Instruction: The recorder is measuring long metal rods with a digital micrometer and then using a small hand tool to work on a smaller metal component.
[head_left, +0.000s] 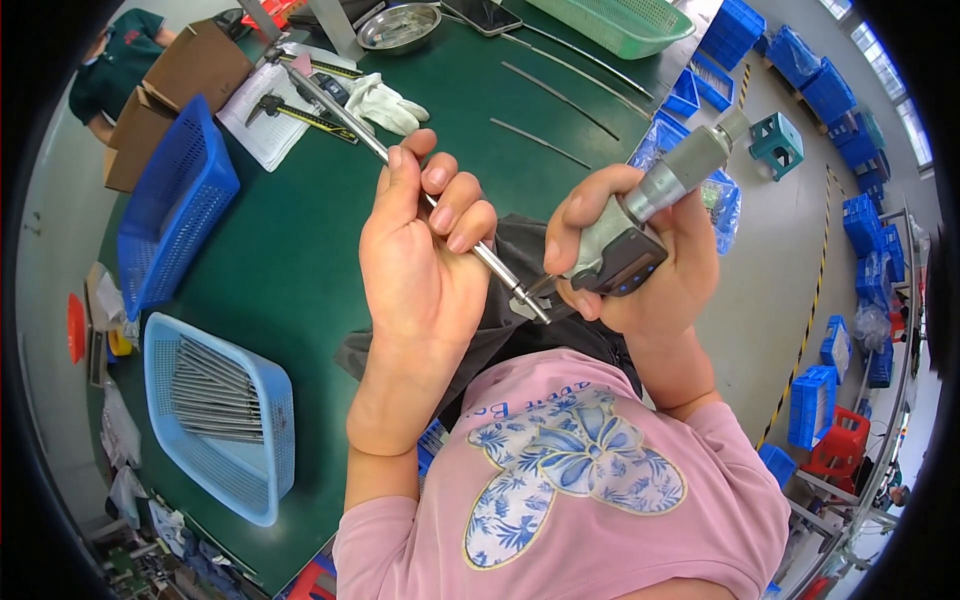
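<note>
My left hand (425,235) is closed around a long, shiny metal rod (490,262), which slants from the upper left down toward my lap. In my right hand (660,260) is a digital micrometer (625,250), its thimble pointing up to the right and its small display facing me. The micrometer's jaw end is beside the stepped lower tip of the rod; whether the jaws touch it I cannot tell. A light blue basket (285,420) on the left of the green table holds many thin metal rods (215,390).
On the green table (320,240) stand a tilted blue basket (180,200), calipers (300,115) on papers, white gloves (385,105), a metal bowl (400,25) and a green basket (620,25). Several loose thin rods (560,100) lie at the back. A teal stool (777,145) is on the floor at right.
</note>
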